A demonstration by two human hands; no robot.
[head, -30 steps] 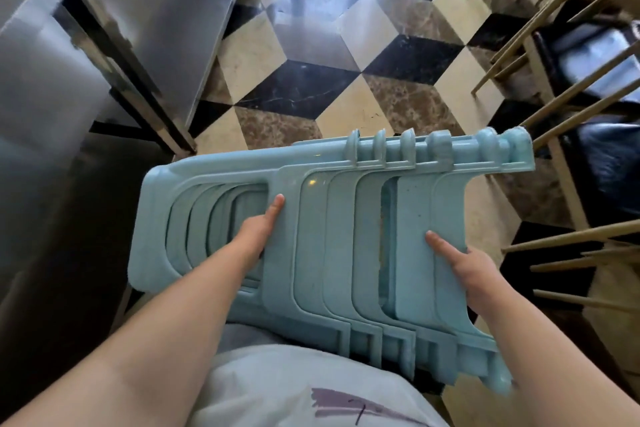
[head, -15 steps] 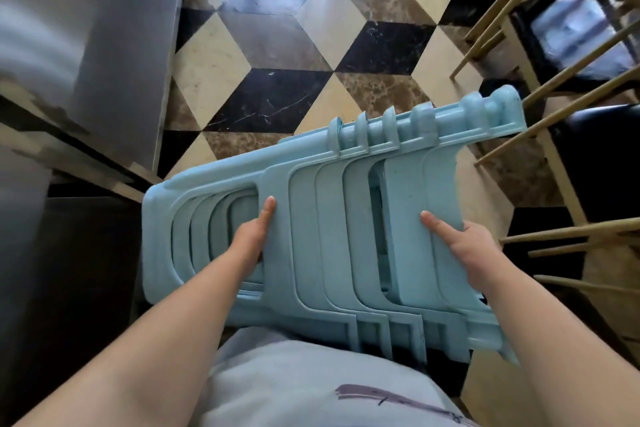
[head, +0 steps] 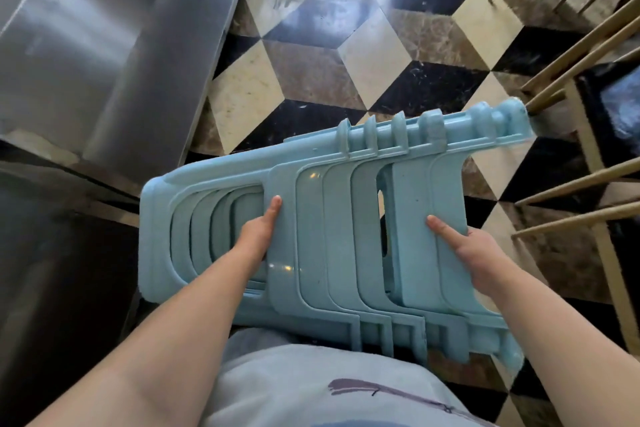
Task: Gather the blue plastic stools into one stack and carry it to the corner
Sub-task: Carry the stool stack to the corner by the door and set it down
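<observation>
The floor [head: 349, 55] had black, cream and brown tiles, with a steel cabinet [head: 104, 38] on my left and thin chair legs [head: 581, 42] on my right. I carried the stack of stools [head: 332, 232] sideways against my body. I counted about six stools. My left hand [head: 258, 236] and right hand [head: 479, 253] each kept a closed grip on it. I judged the gathering done; next I needed to steer past the chairs to the corner.

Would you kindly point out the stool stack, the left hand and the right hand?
stool stack [head: 412, 218], head view, flat side panel.
left hand [head: 259, 232], head view, back of the hand.
right hand [head: 474, 250], head view, back of the hand.
</observation>
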